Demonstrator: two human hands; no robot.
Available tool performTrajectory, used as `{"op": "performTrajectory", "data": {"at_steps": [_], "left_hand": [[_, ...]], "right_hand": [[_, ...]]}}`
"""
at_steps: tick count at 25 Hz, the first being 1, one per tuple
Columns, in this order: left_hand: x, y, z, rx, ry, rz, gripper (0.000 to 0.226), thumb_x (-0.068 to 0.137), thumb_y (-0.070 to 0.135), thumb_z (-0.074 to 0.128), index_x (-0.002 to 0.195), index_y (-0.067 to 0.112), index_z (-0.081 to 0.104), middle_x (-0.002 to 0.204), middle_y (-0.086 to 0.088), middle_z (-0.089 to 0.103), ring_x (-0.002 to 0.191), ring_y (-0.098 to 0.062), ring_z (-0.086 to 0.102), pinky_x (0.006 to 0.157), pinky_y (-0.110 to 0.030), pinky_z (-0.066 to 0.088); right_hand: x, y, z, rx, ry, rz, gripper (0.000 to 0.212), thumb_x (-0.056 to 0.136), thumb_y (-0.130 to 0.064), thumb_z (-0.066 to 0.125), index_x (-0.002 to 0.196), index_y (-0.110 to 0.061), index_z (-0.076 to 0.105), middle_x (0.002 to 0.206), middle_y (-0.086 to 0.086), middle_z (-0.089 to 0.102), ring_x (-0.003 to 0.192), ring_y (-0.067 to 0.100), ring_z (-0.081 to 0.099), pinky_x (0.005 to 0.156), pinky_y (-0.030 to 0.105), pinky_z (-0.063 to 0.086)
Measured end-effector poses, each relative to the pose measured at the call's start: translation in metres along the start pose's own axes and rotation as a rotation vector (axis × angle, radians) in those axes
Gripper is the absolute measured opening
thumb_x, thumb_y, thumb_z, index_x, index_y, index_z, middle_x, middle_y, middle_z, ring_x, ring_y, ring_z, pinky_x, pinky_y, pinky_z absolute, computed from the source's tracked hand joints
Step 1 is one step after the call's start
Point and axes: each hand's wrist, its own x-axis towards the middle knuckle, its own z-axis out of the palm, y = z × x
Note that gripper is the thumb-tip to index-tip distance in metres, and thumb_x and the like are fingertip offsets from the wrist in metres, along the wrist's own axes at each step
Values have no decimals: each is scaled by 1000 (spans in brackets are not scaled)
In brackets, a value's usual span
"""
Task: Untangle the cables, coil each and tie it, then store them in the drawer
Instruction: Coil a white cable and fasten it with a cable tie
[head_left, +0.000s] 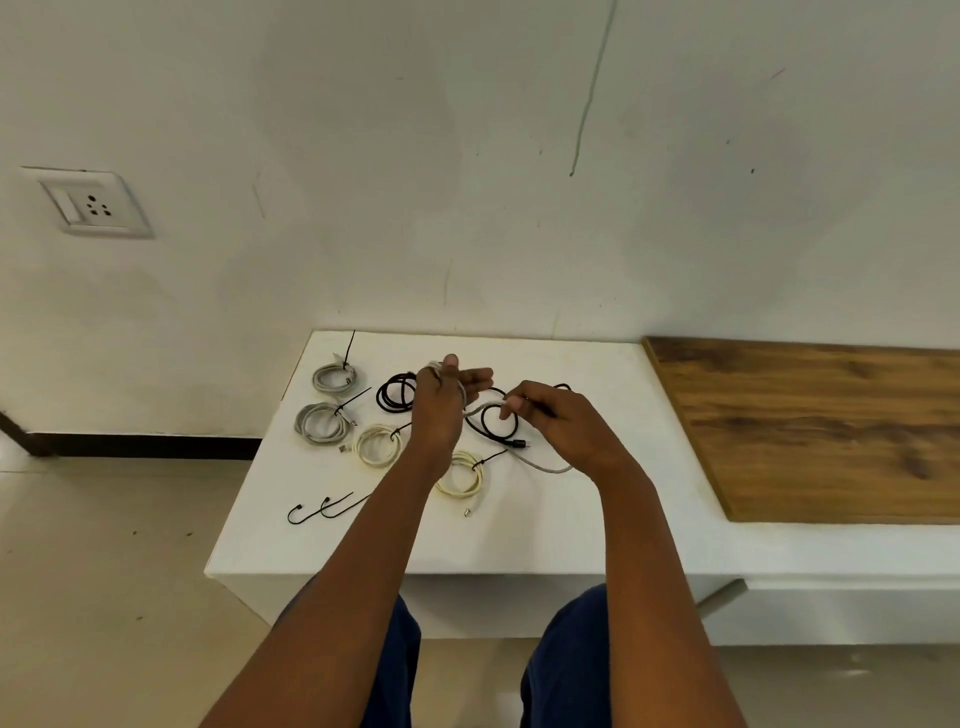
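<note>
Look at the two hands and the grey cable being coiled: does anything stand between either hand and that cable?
Nothing visible does. The left hand already has the grey cable wound around it, and the right hand pinches the cable near its end. The tied coils and the loose black cable lie on the white table beneath.

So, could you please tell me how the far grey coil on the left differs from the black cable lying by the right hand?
The far grey coil is wound tight and bound with a black tie; the black cable lies in one loose loop, with no tie visible. The coil is pale grey, the cable black. Both rest on the white table.
</note>
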Motion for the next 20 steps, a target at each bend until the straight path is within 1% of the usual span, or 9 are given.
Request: {"op": "performTrajectory", "data": {"at_steps": [3,4,7,9,11,13,16,18,20], "left_hand": [[-9,-7,3,255,-159,17,27,102,31,37,100,6,46,82,-3,68,70,-12,66,65,-15,47],[-11,-7,4,296,-211,12,27,102,32,37,100,6,46,80,-5,65,66,-15,63,65,-18,46],[-16,-5,5,356,-323,-34,31,102,37,32,95,14,51,69,-1,53,55,-10,46,56,-15,40],[-19,-2,6,359,-364,-74,41,102,44,25,88,20,56,64,1,44,53,-8,38,51,-14,34],[-22,1,6,359,-417,-127,56,99,54,18,80,22,61,58,4,38,49,-7,33,48,-15,31],[-22,3,7,254,-488,-205,63,97,59,19,76,20,64,54,4,32,46,-8,26,48,-19,24],[-20,7,4,30,-577,-304,51,98,51,30,80,13,59,49,5,26,41,-7,19,58,-28,11],[-18,9,2,-81,-624,-344,42,98,44,34,78,13,55,46,7,26,38,-6,17,53,-21,15],[-17,12,2,-237,-639,-366,41,99,40,35,74,15,56,45,7,27,39,-8,14,45,-16,27]], "right_hand": [[1,2,4,-64,113,-6,21,98,-31,42,82,-32,57,64,-19,58,61,4,48,59,25,36],[1,1,5,-88,151,6,21,98,-29,42,85,-31,58,64,-19,56,61,4,48,58,23,35],[0,1,4,-66,230,-3,15,97,-32,46,92,-29,59,69,-23,59,61,-4,51,57,20,33],[-1,0,2,-12,258,-24,4,94,-29,51,92,-28,55,65,-21,60,57,-7,51,55,18,30],[-2,0,0,-4,276,-22,8,91,-22,52,89,-30,52,61,-23,60,57,-9,52,54,14,30],[-2,1,0,35,279,0,12,89,-21,53,85,-32,52,62,-25,61,59,-8,53,55,11,32],[2,3,3,136,241,7,8,93,-28,54,85,-30,53,68,-16,60,62,1,51,64,23,39],[4,4,5,206,235,-34,10,96,-22,49,88,-25,53,74,-14,57,67,1,49,69,23,40],[7,7,6,275,263,-70,12,98,-16,45,92,-19,55,77,-18,57,69,-5,50,69,12,39]]}}
